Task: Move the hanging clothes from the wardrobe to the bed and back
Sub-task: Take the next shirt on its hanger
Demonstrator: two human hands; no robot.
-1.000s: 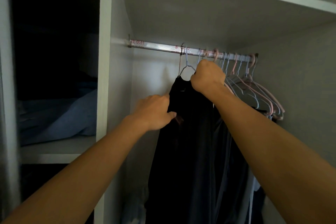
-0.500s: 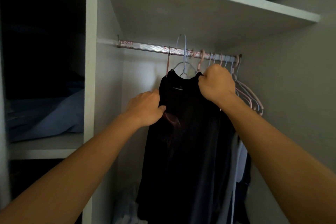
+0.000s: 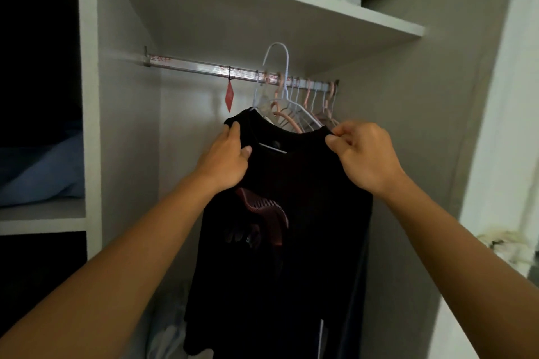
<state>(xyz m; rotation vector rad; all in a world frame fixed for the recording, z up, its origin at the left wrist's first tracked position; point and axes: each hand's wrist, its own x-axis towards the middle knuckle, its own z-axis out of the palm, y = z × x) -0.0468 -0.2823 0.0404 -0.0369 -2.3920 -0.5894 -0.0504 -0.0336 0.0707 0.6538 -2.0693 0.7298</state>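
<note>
Progress: I judge the task is early or mid-way; one black shirt [image 3: 280,242] is lifted off the rail [image 3: 242,71], its white hanger [image 3: 275,79] hook standing above the bar, not over it.
Left to do: carry this shirt to the bed; no bed shows from here. Whether this is the trip out or the trip back, I cannot tell.
Left hand [image 3: 224,160]: at nine o'clock of the collar, fingers and thumb curled round the shirt's shoulder, gripping cloth.
Right hand [image 3: 361,154]: at three o'clock of the collar, fingertips pinching the other shoulder.
Shirt: held up between both hands in front of the wardrobe's hanging bay, hem dangling low.
Other hangers [image 3: 309,102]: bunched at the rail's right end, at twelve o'clock above the shirt, seemingly bare.
Red tag [image 3: 229,96]: dangles from the rail, at eleven o'clock.
</note>
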